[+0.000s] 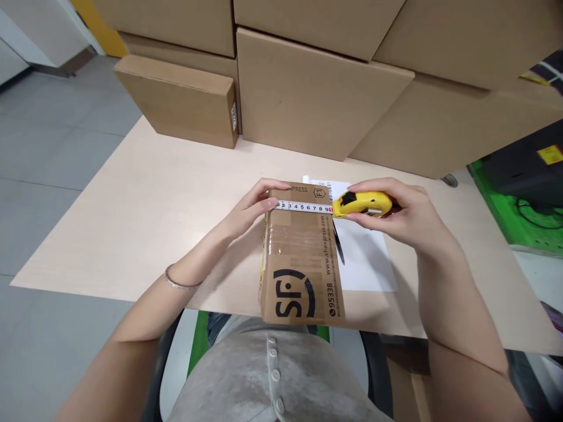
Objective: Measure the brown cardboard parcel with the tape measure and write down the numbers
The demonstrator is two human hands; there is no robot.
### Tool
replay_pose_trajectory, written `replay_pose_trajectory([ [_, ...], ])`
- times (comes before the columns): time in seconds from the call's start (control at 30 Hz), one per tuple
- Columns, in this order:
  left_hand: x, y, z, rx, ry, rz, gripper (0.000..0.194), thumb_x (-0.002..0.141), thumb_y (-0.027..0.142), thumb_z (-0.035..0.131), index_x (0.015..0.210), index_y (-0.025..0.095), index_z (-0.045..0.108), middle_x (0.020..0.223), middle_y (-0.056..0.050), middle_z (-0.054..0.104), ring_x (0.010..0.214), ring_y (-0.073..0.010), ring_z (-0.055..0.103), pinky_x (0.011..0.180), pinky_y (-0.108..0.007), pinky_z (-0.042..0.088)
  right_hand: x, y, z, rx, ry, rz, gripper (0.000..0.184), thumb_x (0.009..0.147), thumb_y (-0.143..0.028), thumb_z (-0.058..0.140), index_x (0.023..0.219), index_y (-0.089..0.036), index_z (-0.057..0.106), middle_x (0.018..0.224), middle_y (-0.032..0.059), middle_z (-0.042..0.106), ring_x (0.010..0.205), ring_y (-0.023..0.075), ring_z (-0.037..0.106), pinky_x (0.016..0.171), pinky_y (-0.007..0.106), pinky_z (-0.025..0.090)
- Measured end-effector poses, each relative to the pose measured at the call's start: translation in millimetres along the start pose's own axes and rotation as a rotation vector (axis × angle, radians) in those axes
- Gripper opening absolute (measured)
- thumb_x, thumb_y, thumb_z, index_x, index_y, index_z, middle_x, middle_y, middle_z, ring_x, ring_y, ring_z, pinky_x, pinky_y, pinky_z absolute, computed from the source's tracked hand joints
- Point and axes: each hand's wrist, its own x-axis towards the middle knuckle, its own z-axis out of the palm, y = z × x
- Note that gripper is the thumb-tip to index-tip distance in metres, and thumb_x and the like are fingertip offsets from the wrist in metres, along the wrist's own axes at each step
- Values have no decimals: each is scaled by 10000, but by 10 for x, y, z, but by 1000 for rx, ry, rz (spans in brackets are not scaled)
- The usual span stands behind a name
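Note:
A brown cardboard box (pixel 299 258) printed with a black SF logo lies at the table's near edge. Across its top, toward the far end, runs the pulled-out blade of a yellow tape measure (pixel 369 202). My right hand (pixel 407 211) grips the tape measure's case just off the box's right edge. With thumb and fingers, my left hand (pixel 255 205) pinches the blade's end against the box's left edge. A white sheet of paper (pixel 373 264) lies to the right of the box, partly under it, with a black pen (pixel 339 246) on it.
Large cardboard boxes (pixel 303 97) stand stacked along the back of the table (pixel 132 223). A flatter box (pixel 176 105) leans at the back left. A black device (pixel 523 170) and a cable are at the right, over a green surface (pixel 505 211).

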Motion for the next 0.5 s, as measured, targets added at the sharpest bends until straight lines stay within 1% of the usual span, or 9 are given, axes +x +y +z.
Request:
replay_pose_trajectory([
  [0.07, 7, 3, 1, 11, 3, 10, 325, 937, 519, 720, 1184, 308, 710, 1343, -44, 710, 1301, -285, 619, 1110, -483, 470, 8, -23, 3, -13, -13, 10, 386, 855, -347, 862, 1224, -397, 760, 1194, -4, 803, 955, 250, 778, 848, 397, 616],
  [0.13, 12, 8, -6, 18, -5, 12, 330, 939, 519, 719, 1190, 305, 708, 1338, -49, 711, 1294, -284, 622, 1113, -485, 471, 9, -51, -22, -24, -35, 38, 377, 865, -383, 848, 1231, -379, 758, 1197, 8, 802, 955, 258, 775, 837, 402, 616],
  [0.27, 10, 29, -27, 23, -39, 35, 318, 965, 518, 697, 1214, 320, 713, 1370, -42, 706, 1328, -283, 615, 1144, -497, 464, 26, -152, -84, -73, -30, 96, 512, 844, -449, 850, 1322, -319, 720, 1290, 62, 769, 963, 287, 764, 823, 432, 617],
  [0.3, 8, 33, -31, 33, -48, 49, 314, 975, 516, 687, 1225, 328, 716, 1387, -39, 702, 1347, -284, 609, 1158, -500, 458, 46, -190, -82, -84, -28, 99, 511, 838, -447, 854, 1311, -304, 722, 1271, 71, 774, 950, 290, 761, 825, 436, 613],
  [0.37, 7, 33, -41, 73, -66, 72, 324, 991, 512, 669, 1262, 341, 715, 1428, -38, 691, 1381, -288, 597, 1181, -505, 451, 119, -274, -35, -100, -54, 90, 412, 845, -443, 848, 1209, -280, 747, 1140, 70, 798, 891, 282, 751, 804, 424, 599],
  [0.43, 15, 14, -58, 129, -86, 106, 385, 997, 539, 650, 1323, 340, 702, 1472, -54, 674, 1407, -299, 588, 1199, -509, 446, 225, -353, 76, -114, -104, 70, 333, 857, -487, 828, 1087, -260, 745, 986, 52, 794, 814, 262, 732, 742, 394, 571],
  [0.5, 25, -16, -90, 190, -114, 161, 497, 1008, 611, 588, 1407, 325, 667, 1517, -82, 650, 1434, -314, 573, 1219, -513, 431, 339, -409, 239, -133, -145, 54, 358, 874, -550, 789, 1045, -245, 717, 933, 42, 778, 773, 248, 714, 693, 372, 539],
])
